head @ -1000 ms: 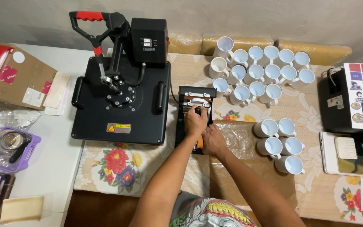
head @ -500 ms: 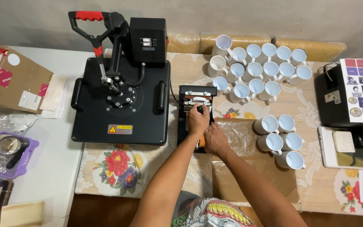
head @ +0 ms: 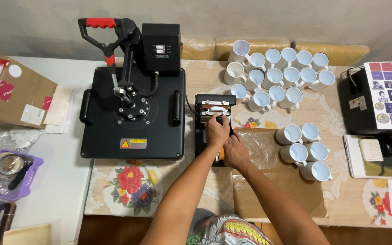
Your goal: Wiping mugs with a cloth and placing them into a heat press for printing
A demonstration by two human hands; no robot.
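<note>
A purple basket [head: 5, 174] at the left edge holds a round metal thing and a dark tool. On the table, white mugs stand open side up and look empty: a big bunch of fifteen white mugs [head: 275, 75] at the back and five more mugs [head: 304, 149] nearer the front. One small mug press [head: 213, 127] sits just right of the one big black heat press [head: 132, 97] with its red-handled lever up. The left hand [head: 217, 131] lies on top of the mug press, fingers curled down tight around a black knob. The right hand [head: 235, 152] sits just beside it, touching the near end of the mug press, fingers bent around an orange part; I cannot tell how hard it squeezes. Since a moment ago, both hands have stayed on the mug press, and the mugs have not moved.
</note>
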